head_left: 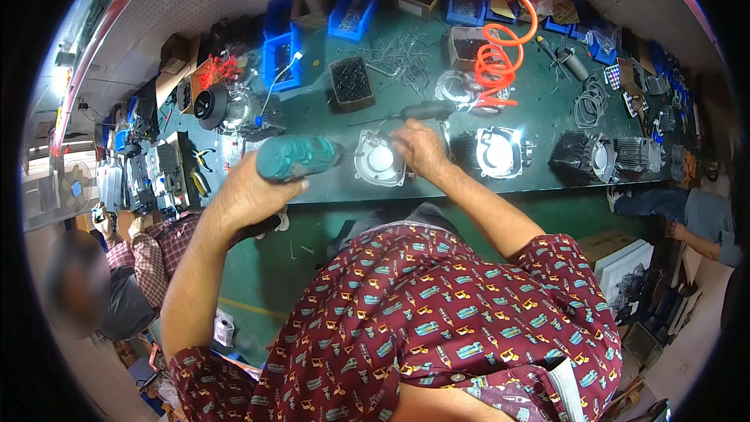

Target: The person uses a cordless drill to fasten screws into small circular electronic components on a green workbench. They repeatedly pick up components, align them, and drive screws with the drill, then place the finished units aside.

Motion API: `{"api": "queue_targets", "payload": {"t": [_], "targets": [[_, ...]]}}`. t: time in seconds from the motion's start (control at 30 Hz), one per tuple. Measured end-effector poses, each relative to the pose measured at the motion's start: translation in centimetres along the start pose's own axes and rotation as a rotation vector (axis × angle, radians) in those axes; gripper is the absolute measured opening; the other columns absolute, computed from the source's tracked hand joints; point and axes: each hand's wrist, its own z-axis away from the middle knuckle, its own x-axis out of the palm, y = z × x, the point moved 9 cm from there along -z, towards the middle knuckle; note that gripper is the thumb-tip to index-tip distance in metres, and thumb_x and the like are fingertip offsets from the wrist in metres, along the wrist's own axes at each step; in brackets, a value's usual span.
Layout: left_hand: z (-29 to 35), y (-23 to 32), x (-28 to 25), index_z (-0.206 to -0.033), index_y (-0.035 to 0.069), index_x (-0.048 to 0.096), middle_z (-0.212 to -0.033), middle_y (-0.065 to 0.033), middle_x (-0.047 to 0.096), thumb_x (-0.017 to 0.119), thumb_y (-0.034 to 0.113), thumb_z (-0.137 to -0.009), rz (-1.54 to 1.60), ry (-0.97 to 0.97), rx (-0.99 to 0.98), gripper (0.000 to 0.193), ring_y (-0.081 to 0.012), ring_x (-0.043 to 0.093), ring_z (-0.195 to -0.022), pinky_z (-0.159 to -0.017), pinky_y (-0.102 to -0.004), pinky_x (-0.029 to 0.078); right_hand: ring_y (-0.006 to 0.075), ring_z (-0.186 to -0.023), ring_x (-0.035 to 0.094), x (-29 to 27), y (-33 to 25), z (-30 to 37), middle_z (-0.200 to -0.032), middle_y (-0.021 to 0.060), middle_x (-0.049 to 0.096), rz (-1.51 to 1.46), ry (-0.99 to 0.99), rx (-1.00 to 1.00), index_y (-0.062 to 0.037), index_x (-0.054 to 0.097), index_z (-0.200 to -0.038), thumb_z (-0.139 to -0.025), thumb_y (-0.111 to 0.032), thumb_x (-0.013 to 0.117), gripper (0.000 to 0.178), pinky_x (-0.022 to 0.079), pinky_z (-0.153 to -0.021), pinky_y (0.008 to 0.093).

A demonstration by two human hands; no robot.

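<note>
Currently, the fingers of the left hand [251, 189] are gripping a teal, rounded power drill [297, 158], its nose pointing rightward toward a silver metal housing with a pale round centre [380, 159]. That housing is lying on the green surface [312, 116] in front of the person, just right of the drill. Right hand [423, 150]: fingers curling at the housing's upper right edge; cannot tell whether they are pinching anything small. Just beyond, a long screwdriver with a dark handle [428, 111] is lying crosswise. To the right, a second silver housing with dark fins [500, 153] is sitting near the front edge. Farther back, a brown open box of small dark parts [351, 84] is standing left of a bright orange coiled hose [498, 66]. Far left, a co-worker in a checked shirt [148, 262] is sitting beside the surface.
</note>
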Motion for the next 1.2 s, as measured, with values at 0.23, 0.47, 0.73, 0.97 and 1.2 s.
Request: {"api": "queue_targets", "payload": {"t": [0.23,0.47,0.73,0.97,1.2], "targets": [[-1.5,3.1,-0.5,-0.110,0.009,0.070,-0.101,-0.0150,0.073,0.079,0.024,-0.078,-0.235,-0.053,0.091,0.037,-0.0313,0.070,-0.096,-0.089,-0.0405,0.055,0.0361,-0.091,0.063,0.5,0.4,0.1,-0.091,0.0131,0.061,-0.008,0.028,-0.061,-0.0058,0.072,-0.101,-0.083,-0.013,0.072,0.019,0.053,-0.078,0.0460],[-0.7,4.2,-0.2,-0.105,0.012,0.072,-0.094,-0.0139,0.074,0.079,0.028,-0.076,-0.413,-0.038,0.046,0.034,-0.0331,0.071,-0.090,-0.085,-0.0423,0.055,0.0368,-0.095,0.064,0.7,0.0,-0.5,-0.095,0.0146,0.064,-0.011,-0.025,-0.012,-0.0055,0.072,-0.103,-0.082,-0.015,0.073,0.022,0.053,-0.080,0.0453],[2.6,3.6,-1.5,-0.105,0.005,0.069,-0.084,-0.0151,0.072,0.080,0.024,-0.079,-0.012,0.210,0.174,0.035,-0.0308,0.072,-0.082,-0.074,-0.0400,0.056,0.0155,-0.084,0.066,-1.5,5.7,0.3,-0.097,0.0114,0.069,-0.820,0.047,0.521,0.0037,0.065,-0.117,-0.092,-0.008,0.055,0.030,0.056,-0.072,0.0308],[4.8,-2.9,5.5,-0.118,0.001,0.067,-0.110,-0.0062,0.071,0.074,0.013,-0.091,0.568,0.158,0.086,0.031,-0.0154,0.064,-0.098,-0.088,-0.0324,0.051,0.0229,-0.090,0.070,-0.9,5.7,4.6,-0.104,0.0146,0.069,-1.352,0.008,0.687,0.0015,0.060,-0.115,-0.098,-0.012,0.063,0.022,0.061,-0.079,0.0344],[5.4,-4.5,8.8,-0.110,0.002,0.066,-0.095,-0.0016,0.066,0.073,0.016,-0.092,0.683,0.201,0.070,0.023,-0.0132,0.059,-0.084,-0.076,-0.0316,0.050,0.0134,-0.078,0.063,0.1,3.6,4.8,-0.096,0.0076,0.068,-1.712,-0.066,0.671,-0.0006,0.063,-0.108,-0.099,-0.015,0.063,0.017,0.058,-0.070,0.0275]]}}
